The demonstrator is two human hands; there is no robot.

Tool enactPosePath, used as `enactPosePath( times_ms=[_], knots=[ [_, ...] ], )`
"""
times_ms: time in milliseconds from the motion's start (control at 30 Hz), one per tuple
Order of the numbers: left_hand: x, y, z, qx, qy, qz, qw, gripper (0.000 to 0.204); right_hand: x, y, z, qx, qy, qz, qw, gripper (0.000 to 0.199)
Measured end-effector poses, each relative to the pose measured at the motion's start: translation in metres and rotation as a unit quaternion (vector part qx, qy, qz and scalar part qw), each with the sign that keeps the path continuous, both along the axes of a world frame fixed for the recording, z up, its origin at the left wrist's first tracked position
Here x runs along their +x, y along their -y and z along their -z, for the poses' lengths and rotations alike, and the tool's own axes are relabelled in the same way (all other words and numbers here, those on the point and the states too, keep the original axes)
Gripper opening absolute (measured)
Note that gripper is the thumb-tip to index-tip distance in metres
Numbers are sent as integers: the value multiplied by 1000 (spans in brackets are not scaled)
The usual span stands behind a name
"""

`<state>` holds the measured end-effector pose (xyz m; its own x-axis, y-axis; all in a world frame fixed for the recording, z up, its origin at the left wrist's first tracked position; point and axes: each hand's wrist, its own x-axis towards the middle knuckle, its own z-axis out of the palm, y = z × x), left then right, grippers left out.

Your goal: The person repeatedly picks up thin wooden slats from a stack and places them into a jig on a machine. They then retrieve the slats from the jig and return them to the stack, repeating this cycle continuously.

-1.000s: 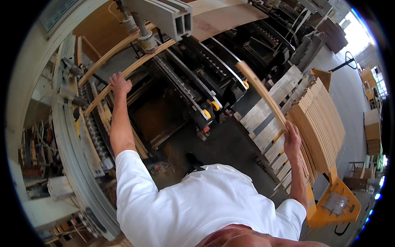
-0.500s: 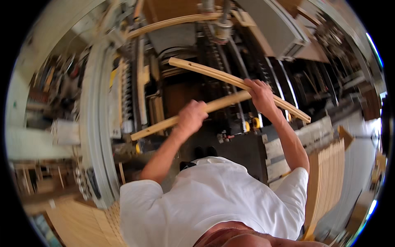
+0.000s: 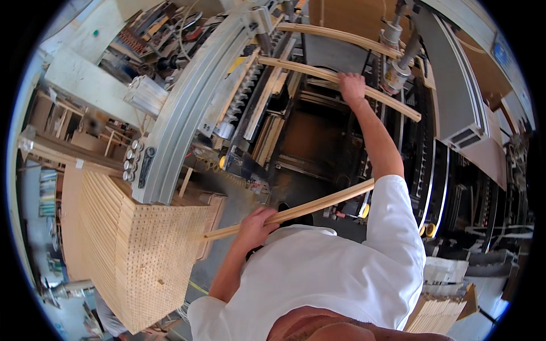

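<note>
My left hand (image 3: 254, 224) grips a long, slightly curved wooden slat (image 3: 296, 209) held close to my chest, its free end pointing at a stack of drilled wooden slats (image 3: 153, 250) on my left. My right hand (image 3: 351, 87) reaches far forward and rests on a second curved slat (image 3: 341, 79) lying across the bed of a large woodworking machine (image 3: 318, 142). A third curved slat (image 3: 341, 35) lies just beyond it on the machine. I wear a white short-sleeved shirt.
A curved grey metal rail (image 3: 187, 108) runs along the machine's left side. Clamping cylinders (image 3: 398, 62) stand above the far slats. Another pile of slats (image 3: 438, 312) sits at lower right, and a cluttered workbench (image 3: 74, 142) is at left.
My view has swung left. My right hand set its slat down on the machine bed farther away. My left hand pulled the other slat off the machine toward my body.
</note>
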<state>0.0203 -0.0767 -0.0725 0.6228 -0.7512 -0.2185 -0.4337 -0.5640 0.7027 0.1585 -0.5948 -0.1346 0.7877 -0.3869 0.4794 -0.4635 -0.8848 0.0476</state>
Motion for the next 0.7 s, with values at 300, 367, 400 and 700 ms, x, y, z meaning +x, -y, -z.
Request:
enactPosePath(
  times_ms=[300,367,400,700],
  knots=[
    [-21,-48,4,39,-14,-171,984,35,9,23,-7,-20,-7,-22,1000,17],
    [-21,-48,9,49,22,-156,986,34,16,21,-5,-20,3,-18,1000,16],
    [-21,-49,12,55,41,-148,987,34,19,21,-3,-20,8,-16,1000,16],
    [-24,-54,15,11,47,-177,983,35,18,20,-2,-16,13,-21,1000,17]
  ],
)
